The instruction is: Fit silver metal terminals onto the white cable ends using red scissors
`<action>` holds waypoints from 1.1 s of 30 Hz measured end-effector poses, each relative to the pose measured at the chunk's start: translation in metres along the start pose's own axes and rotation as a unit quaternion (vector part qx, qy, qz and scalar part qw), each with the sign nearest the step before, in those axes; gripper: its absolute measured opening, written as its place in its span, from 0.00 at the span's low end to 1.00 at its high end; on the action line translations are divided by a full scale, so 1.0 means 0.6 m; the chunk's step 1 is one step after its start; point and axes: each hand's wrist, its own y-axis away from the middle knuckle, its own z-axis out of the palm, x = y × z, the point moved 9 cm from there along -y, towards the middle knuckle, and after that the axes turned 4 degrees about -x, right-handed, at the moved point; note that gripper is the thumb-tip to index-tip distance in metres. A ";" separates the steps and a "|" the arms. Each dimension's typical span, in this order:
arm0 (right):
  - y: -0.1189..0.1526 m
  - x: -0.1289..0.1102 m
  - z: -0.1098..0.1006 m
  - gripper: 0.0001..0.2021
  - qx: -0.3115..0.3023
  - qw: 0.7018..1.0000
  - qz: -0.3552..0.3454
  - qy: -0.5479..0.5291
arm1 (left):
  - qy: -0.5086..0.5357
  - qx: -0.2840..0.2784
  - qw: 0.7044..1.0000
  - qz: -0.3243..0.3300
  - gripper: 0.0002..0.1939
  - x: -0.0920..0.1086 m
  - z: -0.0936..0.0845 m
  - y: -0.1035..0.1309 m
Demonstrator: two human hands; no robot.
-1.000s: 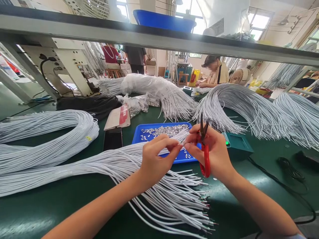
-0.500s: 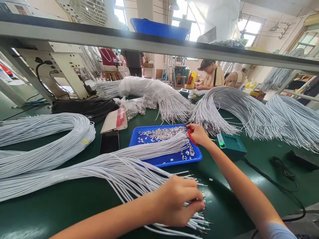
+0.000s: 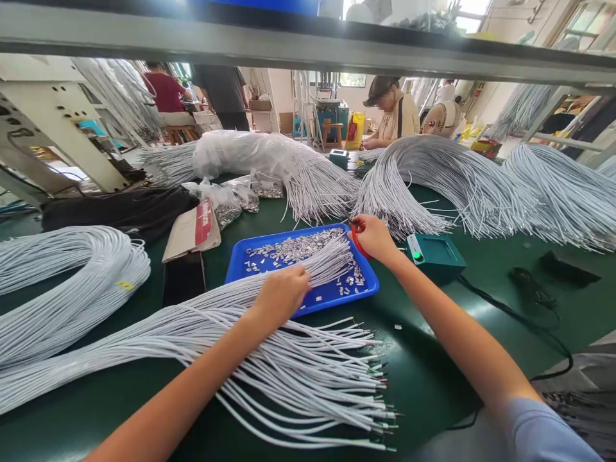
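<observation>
My left hand is over the white cables that lie across a blue tray. Its fingers are curled together at the edge of this bundle; what they pinch is hidden. At the tray's far right corner, my right hand is closed around a red-handled tool that looks like pliers, its dark tip close to the cable ends. Small metal pieces are scattered in the tray. In front of it, a second fan of white cables spreads over the green table, with coloured wire tips showing.
Right of my right hand stands a green box with a lit green light and a black cord. Coiled cables and a cardboard piece lie left. Large cable bundles line the back. A shelf beam crosses above. A person sits beyond.
My left hand has moved up and left, from the front fan's cable ends to the bundle on the tray. My right hand keeps its hold at the tray corner. The camera view has tilted down.
</observation>
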 end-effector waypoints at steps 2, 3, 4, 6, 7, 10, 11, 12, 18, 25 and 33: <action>0.002 -0.004 -0.004 0.16 0.016 0.999 -0.005 -0.027 | -0.031 -0.025 0.999 -0.030 0.12 -0.024 0.010 -0.007; 0.003 -0.006 -0.005 0.16 0.023 0.999 -0.008 -0.045 | -0.038 -0.033 0.998 -0.035 0.13 -0.029 0.014 -0.008; 0.004 -0.007 -0.005 0.16 0.028 0.997 -0.009 -0.064 | -0.046 -0.038 0.998 -0.038 0.14 -0.031 0.017 -0.008; 0.006 -0.008 -0.005 0.16 0.034 0.994 -0.011 -0.104 | -0.065 -0.036 0.996 -0.045 0.15 -0.029 0.017 -0.007; 0.006 -0.009 -0.006 0.16 0.037 0.992 -0.013 -0.121 | -0.074 -0.032 0.995 -0.050 0.15 -0.028 0.016 -0.006; 0.010 -0.016 -0.014 0.15 0.053 0.983 -0.030 -0.172 | -0.082 -0.026 0.994 -0.072 0.14 -0.032 0.010 -0.004; 0.011 -0.019 -0.018 0.15 0.060 0.980 -0.037 -0.185 | -0.079 -0.028 0.993 -0.080 0.13 -0.035 0.010 -0.005; 0.013 -0.023 -0.022 0.14 0.065 0.977 -0.043 -0.197 | -0.075 -0.032 0.993 -0.086 0.13 -0.038 0.010 -0.005; 0.023 -0.035 -0.027 0.13 0.074 0.969 -0.049 -0.230 | -0.026 -0.025 0.995 -0.095 0.11 -0.047 0.017 -0.008; 0.030 -0.032 -0.042 0.12 0.124 0.941 -0.053 -0.311 | 0.039 0.076 0.987 -0.137 0.07 -0.052 -0.028 0.001; 0.042 0.002 -0.083 0.10 0.221 0.835 0.002 -0.504 | 0.327 0.052 0.943 0.027 0.12 0.069 -0.062 0.045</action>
